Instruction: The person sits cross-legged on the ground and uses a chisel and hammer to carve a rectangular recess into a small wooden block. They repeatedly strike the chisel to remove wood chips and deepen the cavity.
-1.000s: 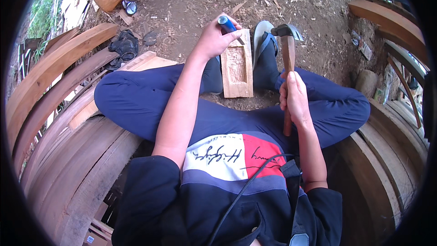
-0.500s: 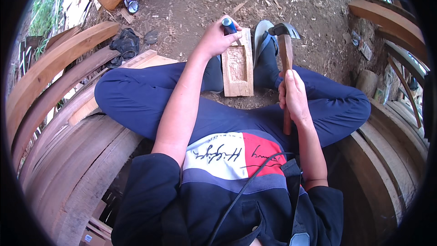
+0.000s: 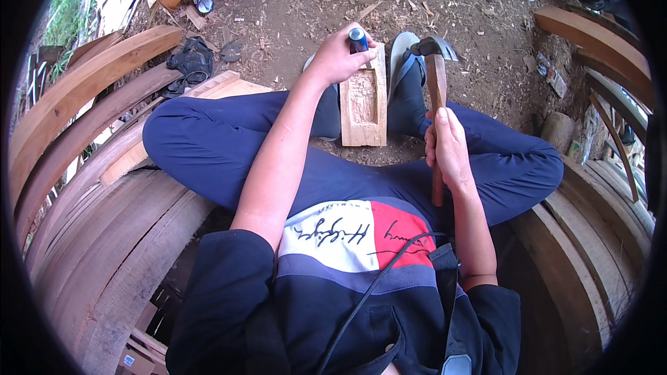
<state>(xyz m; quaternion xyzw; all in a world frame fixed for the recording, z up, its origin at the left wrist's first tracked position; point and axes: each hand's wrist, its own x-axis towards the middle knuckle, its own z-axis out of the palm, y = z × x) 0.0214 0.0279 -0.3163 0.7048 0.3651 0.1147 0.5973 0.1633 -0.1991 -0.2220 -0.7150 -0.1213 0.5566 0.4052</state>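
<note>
Wooden block (image 3: 363,101) sits upper centre of frame, upright on the dirt ground (image 3: 479,14), wedged between the person's two feet; its face carries a shallow carved recess. Chisel (image 3: 358,39) with a blue handle stands at the block's top left corner, blade end hidden behind the hand so the exact contact point can't be told.

Left hand (image 3: 338,59) is wrapped closed around the chisel handle, fingers curled tight, only the handle's top cap showing above the fist. Block lies just beside and right of those fingers, touching or nearly so. Right hand (image 3: 448,146) is right of centre, fist closed round the middle of the wooden shaft of the hammer (image 3: 435,90); the metal head is raised at upper centre right, just right of the chisel cap and apart from it, over the right foot's sandal (image 3: 403,62).

Risks, as judgement: a blow off-line could glance off the small cap onto the left knuckles right under it. Block is only foot-clamped, so it may shift or tip. Feet flank the block closely, so a slipping blade could reach them. Mid-shaft grip gives less control of the swing.

Curved planks (image 3: 90,139) stack at left and right edges; wood chips litter the ground.
</note>
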